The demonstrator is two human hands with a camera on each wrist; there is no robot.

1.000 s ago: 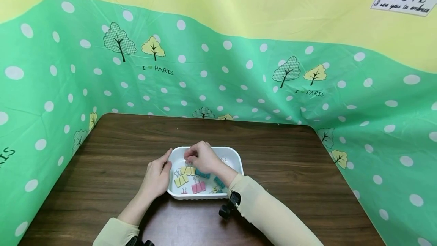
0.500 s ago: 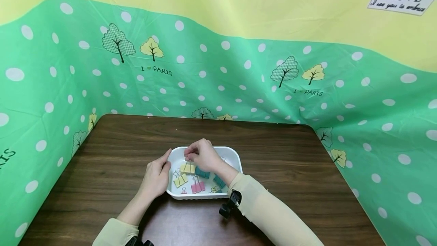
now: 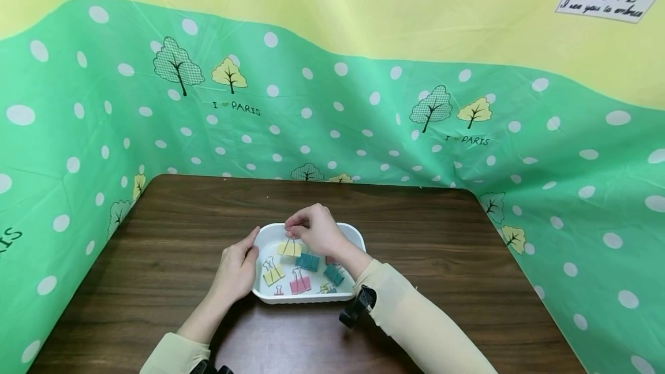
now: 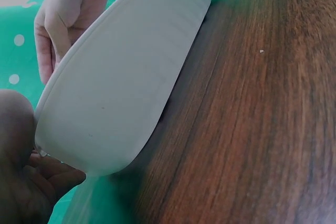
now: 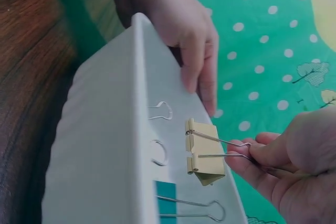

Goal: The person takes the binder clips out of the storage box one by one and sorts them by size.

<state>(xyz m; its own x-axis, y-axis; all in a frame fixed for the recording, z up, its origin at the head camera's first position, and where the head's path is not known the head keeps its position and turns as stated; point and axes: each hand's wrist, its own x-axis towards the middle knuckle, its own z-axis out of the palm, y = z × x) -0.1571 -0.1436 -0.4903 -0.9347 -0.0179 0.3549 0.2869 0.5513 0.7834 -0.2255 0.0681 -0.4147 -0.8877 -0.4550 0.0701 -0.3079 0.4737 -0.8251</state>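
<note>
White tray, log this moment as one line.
right hand: grip on yellow binder clip, by wire handle | left hand: grip on white tray, left side | tray: on wooden table, other clips inside

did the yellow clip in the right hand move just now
Yes: in the head view, the yellow clip moved up and slightly right against the tray.

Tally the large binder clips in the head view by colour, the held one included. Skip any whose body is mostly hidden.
Large yellow clips: 2, one pinched by the right hand
Large teal clips: 2
Large pink clip: 1
Total: 5
Left out: small pieces and a mostly hidden reddish piece.
</note>
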